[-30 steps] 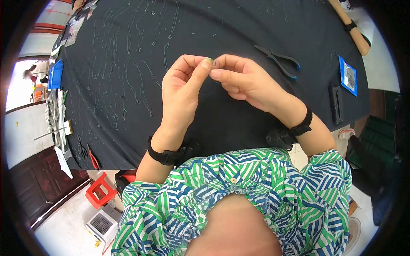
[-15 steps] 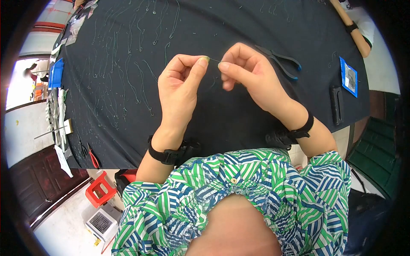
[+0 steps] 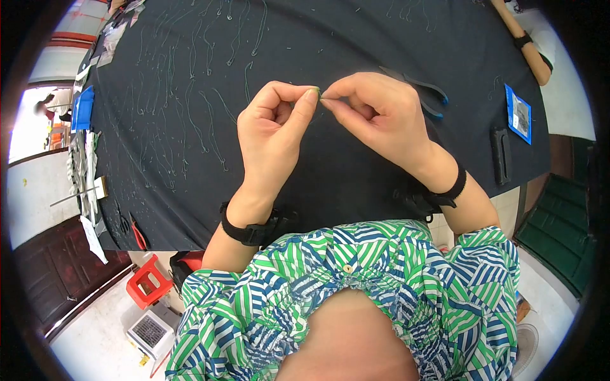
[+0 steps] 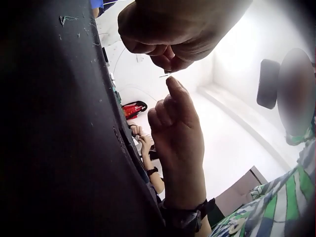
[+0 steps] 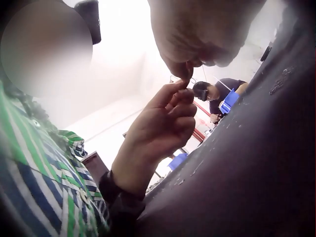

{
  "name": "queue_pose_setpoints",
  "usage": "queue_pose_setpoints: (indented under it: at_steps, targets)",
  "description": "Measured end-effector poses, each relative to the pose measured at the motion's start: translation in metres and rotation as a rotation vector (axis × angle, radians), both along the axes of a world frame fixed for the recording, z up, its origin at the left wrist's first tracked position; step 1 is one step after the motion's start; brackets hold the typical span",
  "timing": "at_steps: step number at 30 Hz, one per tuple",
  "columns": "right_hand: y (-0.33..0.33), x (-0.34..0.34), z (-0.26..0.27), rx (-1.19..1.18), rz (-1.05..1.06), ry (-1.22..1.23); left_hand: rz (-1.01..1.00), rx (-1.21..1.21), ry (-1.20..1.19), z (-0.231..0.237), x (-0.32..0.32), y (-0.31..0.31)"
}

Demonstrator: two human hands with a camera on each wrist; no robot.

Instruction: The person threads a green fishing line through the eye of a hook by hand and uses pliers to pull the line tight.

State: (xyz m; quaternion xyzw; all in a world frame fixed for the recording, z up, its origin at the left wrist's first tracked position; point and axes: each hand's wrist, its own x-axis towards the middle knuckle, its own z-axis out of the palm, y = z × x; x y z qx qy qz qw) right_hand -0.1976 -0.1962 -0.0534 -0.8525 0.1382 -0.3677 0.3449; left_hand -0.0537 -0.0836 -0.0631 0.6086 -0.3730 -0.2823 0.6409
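Note:
Thumb and forefinger of my left hand (image 3: 273,130) pinch a thin green line (image 3: 319,93) above the black-covered table. Opposite it, my right hand (image 3: 391,120) pinches the same line, its fingertips almost meeting the left ones. A short, thin sliver (image 4: 164,76) pokes out between the fingertips in the left wrist view. Fine loops (image 5: 193,81) stand out beside the pinched tips in the right wrist view. Most of what is held is hidden by the fingers, and I cannot tell whether a hook is in there.
Many thin green lines with small hook-like ends (image 3: 224,167) lie on the black cloth (image 3: 343,184) at left. Blue-tipped pliers (image 3: 422,89), a blue packet (image 3: 519,114) and a black case (image 3: 501,155) lie at right. Red-handled pliers (image 3: 138,233) lie near the left edge.
My right hand drew away to the right, stretching the line between the hands, then came back to the left hand's fingertips with its wrist turned over. The left hand has barely shifted.

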Motion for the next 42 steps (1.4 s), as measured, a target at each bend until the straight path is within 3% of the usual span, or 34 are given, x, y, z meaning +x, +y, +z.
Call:
queue_pose_setpoints:
  at_steps: [4, 13, 23, 31, 37, 40, 42]
  targets:
    - [-0.004, 0.001, -0.001, -0.181, -0.006, -0.05, 0.006, -0.007, -0.101, -0.001, 0.001, 0.0]
    - [-0.007, 0.004, -0.004, -0.236, -0.015, -0.127, -0.039, 0.062, -0.14, 0.004, 0.004, 0.006]
    - [-0.005, -0.001, 0.0, -0.292, 0.023, -0.057, 0.005, -0.034, -0.13, -0.002, 0.002, 0.001]
    - [-0.013, -0.003, 0.001, -0.374, 0.033, -0.042, -0.042, 0.039, -0.245, 0.004, 0.002, 0.002]
    - [-0.019, -0.004, 0.0, -0.143, 0.074, 0.001, -0.102, 0.043, -0.321, 0.003, 0.005, 0.002]
    - [-0.019, -0.007, 0.003, 0.279, 0.102, 0.13, -0.151, 0.097, -0.37, 0.008, 0.007, 0.006]
    - [-0.02, -0.005, -0.008, 0.396, 0.13, 0.103, -0.15, 0.072, -0.397, 0.005, 0.008, 0.005]
